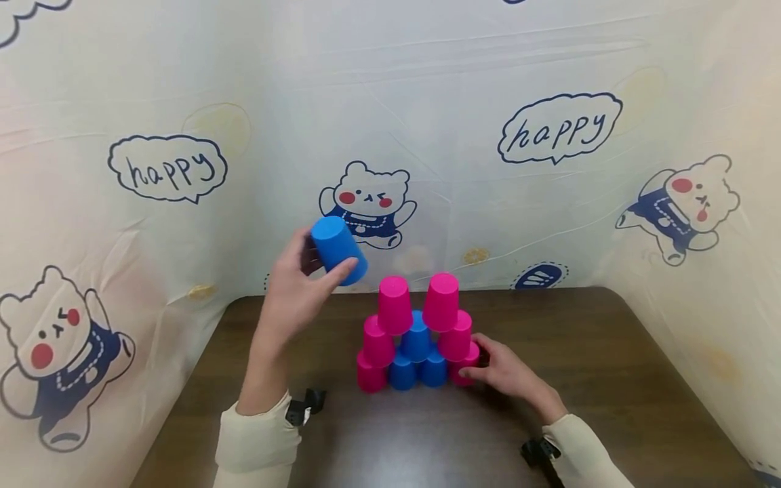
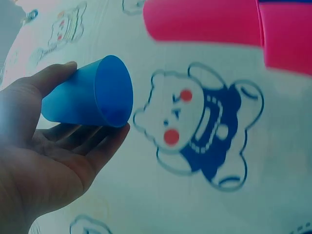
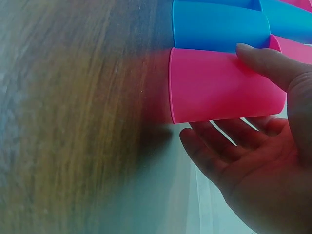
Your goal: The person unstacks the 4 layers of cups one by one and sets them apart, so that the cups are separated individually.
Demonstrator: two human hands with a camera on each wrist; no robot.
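Observation:
My left hand (image 1: 295, 285) grips a blue cup (image 1: 338, 251) between thumb and fingers, raised above and to the left of a stack of cups. That cup is tilted, and in the left wrist view its open mouth (image 2: 114, 92) faces right. The upside-down cups form a pyramid: two pink cups (image 1: 395, 305) on top, a blue cup (image 1: 417, 337) between two pink ones in the middle row, and blue cups (image 1: 403, 371) between pink end cups below. Low at the right end, my right hand (image 1: 509, 369) holds the bottom pink cup (image 3: 224, 87), thumb on its near side and fingers along its outer side.
The stack stands on a dark brown wooden table (image 1: 415, 440). Behind and beside the table hangs a pale curtain (image 1: 464, 217) printed with cartoon bears and the word happy. Dark straps (image 1: 305, 407) sit at both wrists over light sleeves.

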